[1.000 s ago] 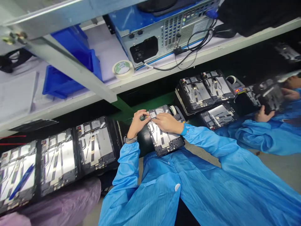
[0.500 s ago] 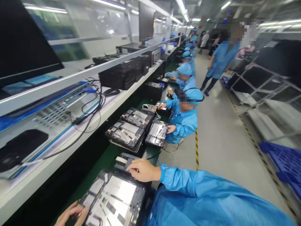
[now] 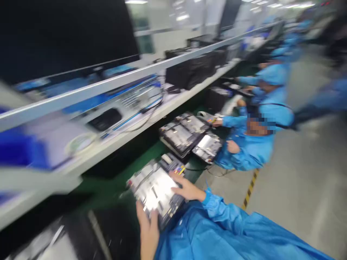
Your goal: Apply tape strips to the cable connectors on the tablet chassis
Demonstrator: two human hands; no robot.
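An open tablet back (image 3: 155, 187) with silver shielding lies tilted at the bench edge in front of me. My left hand (image 3: 146, 224) grips its near edge, fingers wrapped over the rim. On its right side rests my right hand (image 3: 185, 187), fingers spread flat on the panel beside a small dark device (image 3: 173, 164) with coloured buttons. Motion blurs the whole picture.
More open tablets (image 3: 184, 133) are stacked further along the green bench. A co-worker in blue (image 3: 257, 144) sits there with a tablet on the lap. A white shelf (image 3: 114, 141) above carries a tape roll (image 3: 80, 142), cables and black boxes. Grey floor with a yellow stripe lies right.
The view has swung from the aisle back toward the bench. My left hand has shifted to the tablet's near edge; my right hand stays on its right side.
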